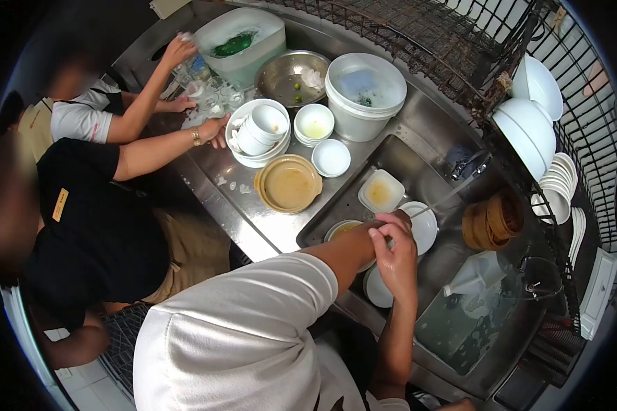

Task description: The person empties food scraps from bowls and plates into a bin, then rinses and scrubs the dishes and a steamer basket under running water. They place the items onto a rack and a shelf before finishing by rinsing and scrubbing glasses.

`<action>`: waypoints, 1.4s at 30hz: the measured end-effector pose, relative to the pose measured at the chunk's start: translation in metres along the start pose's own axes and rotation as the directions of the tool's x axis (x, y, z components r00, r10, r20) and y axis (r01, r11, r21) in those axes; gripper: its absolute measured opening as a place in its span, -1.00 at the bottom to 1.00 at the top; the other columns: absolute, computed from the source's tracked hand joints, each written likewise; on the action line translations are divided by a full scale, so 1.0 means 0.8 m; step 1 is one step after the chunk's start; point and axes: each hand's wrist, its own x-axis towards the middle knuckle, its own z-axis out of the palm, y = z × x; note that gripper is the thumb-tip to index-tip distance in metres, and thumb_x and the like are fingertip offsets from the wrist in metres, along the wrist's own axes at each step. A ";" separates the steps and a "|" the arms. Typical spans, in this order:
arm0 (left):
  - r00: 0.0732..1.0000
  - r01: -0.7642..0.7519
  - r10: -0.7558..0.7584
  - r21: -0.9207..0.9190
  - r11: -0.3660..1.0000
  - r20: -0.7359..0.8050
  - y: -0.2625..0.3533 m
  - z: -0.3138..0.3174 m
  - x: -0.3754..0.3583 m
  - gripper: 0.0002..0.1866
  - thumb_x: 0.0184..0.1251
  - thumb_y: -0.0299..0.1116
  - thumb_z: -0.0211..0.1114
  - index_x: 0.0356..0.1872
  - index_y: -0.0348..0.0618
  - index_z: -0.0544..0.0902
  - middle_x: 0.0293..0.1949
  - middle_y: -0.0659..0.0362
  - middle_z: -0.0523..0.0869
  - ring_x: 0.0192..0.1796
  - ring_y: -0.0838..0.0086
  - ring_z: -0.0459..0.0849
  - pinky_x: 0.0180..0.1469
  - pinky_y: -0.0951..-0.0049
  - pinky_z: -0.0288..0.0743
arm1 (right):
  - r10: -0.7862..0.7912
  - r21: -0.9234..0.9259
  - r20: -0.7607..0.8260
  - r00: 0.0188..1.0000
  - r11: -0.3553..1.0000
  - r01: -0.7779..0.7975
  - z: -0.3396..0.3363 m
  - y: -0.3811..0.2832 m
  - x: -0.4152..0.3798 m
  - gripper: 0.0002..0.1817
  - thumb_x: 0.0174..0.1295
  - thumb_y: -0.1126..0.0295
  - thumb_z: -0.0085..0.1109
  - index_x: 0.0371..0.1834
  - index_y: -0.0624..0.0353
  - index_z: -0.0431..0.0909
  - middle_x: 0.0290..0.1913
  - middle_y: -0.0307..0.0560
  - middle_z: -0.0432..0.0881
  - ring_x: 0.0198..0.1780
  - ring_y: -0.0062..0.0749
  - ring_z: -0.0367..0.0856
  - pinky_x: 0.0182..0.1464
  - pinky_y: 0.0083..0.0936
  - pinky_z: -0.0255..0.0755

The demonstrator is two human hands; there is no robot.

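Observation:
My left hand (pixel 402 218) is stretched over the sink (pixel 418 161), mostly hidden behind my right hand, so its fingers cannot be made out. My right hand (pixel 396 255) lies across my left wrist, with its thumb and fingers bent round it. A thin water stream reaches toward the two hands from the tap (pixel 474 166). Beside them in the sink are a square white bowl (pixel 382 191) with yellowish residue, a white plate (pixel 424 229), a round bowl with orange-yellow contents (pixel 341 231), and another white plate (pixel 377 288) partly behind my arm.
Two people (pixel 103 205) stand at left, one touching stacked bowls (pixel 264 130). A brown dish (pixel 288 183), metal bowl (pixel 295 79), white bucket (pixel 365 113) and glasses (pixel 212 96) occupy the counter. Bamboo steamers (pixel 490 222) and a jug (pixel 483 270) lie right; wire racks (pixel 452 65) border the sink.

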 end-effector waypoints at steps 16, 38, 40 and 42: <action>0.979 0.202 -0.202 -0.135 0.970 0.012 -0.048 0.031 -0.104 -0.71 0.30 -0.16 0.27 -0.24 -0.15 0.80 -0.26 -0.07 0.79 -0.21 -0.01 0.78 -0.11 0.08 0.63 | -0.290 -0.150 0.145 0.946 0.938 0.311 0.084 -0.015 -0.001 -0.88 0.30 0.44 0.25 -0.27 0.28 0.56 0.14 0.13 0.63 0.17 0.14 0.55 0.24 -0.08 0.41; 0.410 0.648 -0.617 -0.261 0.715 -0.671 -0.121 -0.233 -0.382 -0.64 0.39 -0.32 0.32 0.11 -0.31 0.60 -0.20 -0.12 0.75 -0.18 -0.05 0.72 -0.05 0.10 0.55 | -0.029 -0.730 0.300 0.954 0.637 0.248 0.179 0.139 0.527 -0.56 0.28 0.28 0.16 0.25 -0.03 0.61 0.23 0.03 0.66 0.25 -0.08 0.65 0.27 -0.14 0.51; 0.340 0.715 -0.690 -0.301 0.631 -0.639 -0.172 -0.202 -0.424 -0.39 0.39 -0.28 0.34 0.35 -0.39 0.38 0.04 -0.17 0.70 0.00 -0.17 0.68 0.13 0.07 0.51 | -0.017 -0.723 0.389 0.921 0.614 0.317 0.159 0.108 0.506 -0.66 0.21 0.29 0.21 0.02 0.08 0.74 0.11 0.07 0.73 0.16 -0.07 0.71 0.19 -0.16 0.56; 0.306 0.690 -0.907 -0.590 0.420 -0.289 -0.195 -0.198 -0.420 -0.34 0.37 -0.26 0.37 0.38 -0.38 0.35 0.08 -0.14 0.69 0.01 -0.09 0.71 0.12 0.08 0.55 | 0.022 -0.697 0.347 0.938 0.676 0.242 0.142 0.088 0.501 -0.53 0.09 0.17 0.24 0.06 0.14 0.73 0.10 0.11 0.73 0.14 -0.02 0.71 0.20 -0.15 0.54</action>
